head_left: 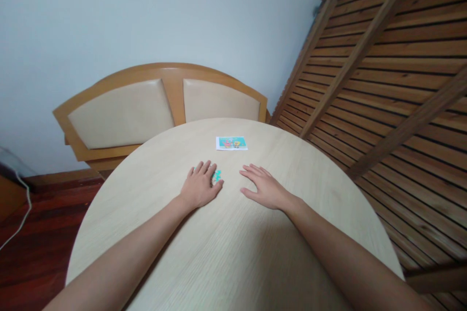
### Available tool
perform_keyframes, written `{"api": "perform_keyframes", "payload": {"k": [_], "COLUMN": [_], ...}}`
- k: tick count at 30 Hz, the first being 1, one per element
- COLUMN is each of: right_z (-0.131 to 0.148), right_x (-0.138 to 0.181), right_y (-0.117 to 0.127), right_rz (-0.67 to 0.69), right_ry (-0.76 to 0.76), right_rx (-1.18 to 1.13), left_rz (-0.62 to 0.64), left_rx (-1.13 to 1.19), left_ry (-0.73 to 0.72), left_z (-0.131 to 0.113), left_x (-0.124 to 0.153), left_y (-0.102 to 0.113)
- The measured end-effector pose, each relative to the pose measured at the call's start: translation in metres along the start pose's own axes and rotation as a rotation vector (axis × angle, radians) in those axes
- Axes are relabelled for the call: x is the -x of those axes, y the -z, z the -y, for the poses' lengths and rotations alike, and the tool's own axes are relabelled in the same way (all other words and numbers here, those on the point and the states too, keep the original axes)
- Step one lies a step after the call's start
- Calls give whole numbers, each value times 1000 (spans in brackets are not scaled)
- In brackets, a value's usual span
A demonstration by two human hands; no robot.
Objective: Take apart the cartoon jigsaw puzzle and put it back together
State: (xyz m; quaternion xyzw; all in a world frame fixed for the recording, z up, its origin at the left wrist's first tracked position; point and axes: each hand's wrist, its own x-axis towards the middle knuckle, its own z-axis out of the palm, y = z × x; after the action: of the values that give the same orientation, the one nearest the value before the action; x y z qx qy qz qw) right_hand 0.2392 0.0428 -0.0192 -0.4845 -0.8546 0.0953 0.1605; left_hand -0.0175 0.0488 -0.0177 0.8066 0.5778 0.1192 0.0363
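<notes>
My left hand (200, 185) is spread palm down over a few small teal pieces (218, 175), which look like jigsaw puzzle pieces. Part of them shows between its thumb and forefinger, and the palm hides the others. To the right, my right hand (263, 186) hovers over or rests on the table, fingers apart and holding nothing. Beyond both hands lies a flat picture card (232, 143) with a teal background, a pink cartoon figure and a yellow one.
Everything lies on a round pale wood table (226, 252). Behind it stands a wooden headboard (171, 70) with cream padded panels against a white wall (164, 9). Slatted wood boards (365, 82) lean on the right. A white cable (27, 204) hangs at the left over a dark red floor (47, 223).
</notes>
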Motion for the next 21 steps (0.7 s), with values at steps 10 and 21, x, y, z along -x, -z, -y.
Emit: {"api": "perform_keyframes", "payload": {"k": [10, 21], "right_z": [-3, 23], "right_x": [-2, 5], "right_y": [-3, 5], "right_rz": [-75, -130], "right_ry": [37, 205], "right_rx": [-105, -108], "left_rz": [50, -104], "left_rx": [540, 1072], "left_ry": [-281, -129], "left_z": [-43, -34], "left_x": [4, 2], "left_y": [-8, -6]}}
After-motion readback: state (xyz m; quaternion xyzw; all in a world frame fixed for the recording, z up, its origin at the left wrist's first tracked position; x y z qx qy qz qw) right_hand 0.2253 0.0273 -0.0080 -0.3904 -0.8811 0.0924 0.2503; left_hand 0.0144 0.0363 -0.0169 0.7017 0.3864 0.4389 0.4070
